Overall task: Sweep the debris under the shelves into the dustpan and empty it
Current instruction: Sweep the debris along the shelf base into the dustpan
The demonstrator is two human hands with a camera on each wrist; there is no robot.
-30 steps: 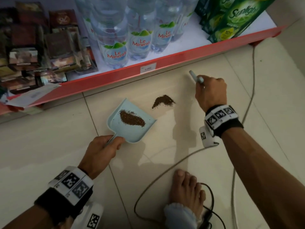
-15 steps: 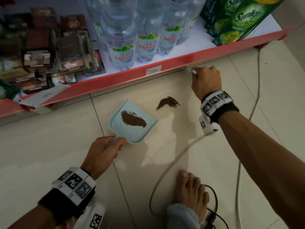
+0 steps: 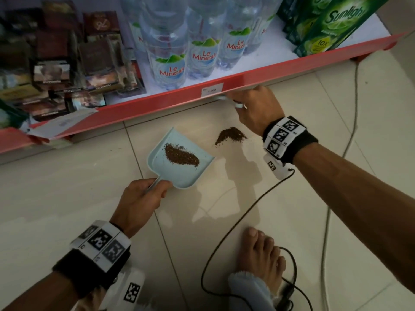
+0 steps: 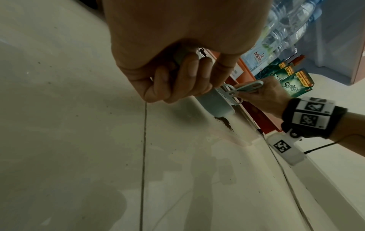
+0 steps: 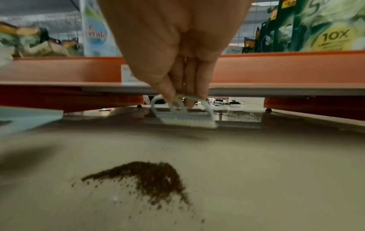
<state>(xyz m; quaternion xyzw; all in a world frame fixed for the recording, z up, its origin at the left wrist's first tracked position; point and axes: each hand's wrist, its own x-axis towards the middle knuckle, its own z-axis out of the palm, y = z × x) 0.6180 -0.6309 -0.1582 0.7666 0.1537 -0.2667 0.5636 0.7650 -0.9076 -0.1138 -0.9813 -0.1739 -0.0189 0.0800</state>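
Observation:
A pale blue dustpan (image 3: pixel 186 173) lies flat on the tiled floor with a streak of brown debris (image 3: pixel 182 155) in it. My left hand (image 3: pixel 143 196) grips its handle (image 4: pixel 178 58). A second brown debris pile (image 3: pixel 230 136) (image 5: pixel 150 179) sits on the floor just right of the pan. My right hand (image 3: pixel 256 108) pinches the handle of a small pale blue brush (image 5: pixel 185 117) whose bristles reach the floor at the front edge of the red shelf (image 3: pixel 258 78). More scattered debris (image 5: pixel 239 116) lies under the shelf behind the brush.
Water bottles (image 3: pixel 170 52), green detergent packs (image 3: pixel 332 25) and dark boxes (image 3: pixel 67 63) fill the bottom shelf. Cables (image 3: pixel 235 221) trail across the floor by my bare foot (image 3: pixel 260 257). Orange shelf feet (image 5: pixel 316 106) flank the low gap under the shelf.
My right hand has moved the brush away from the floor pile, forward to the shelf's front edge and under it. The left hand and dustpan have stayed put.

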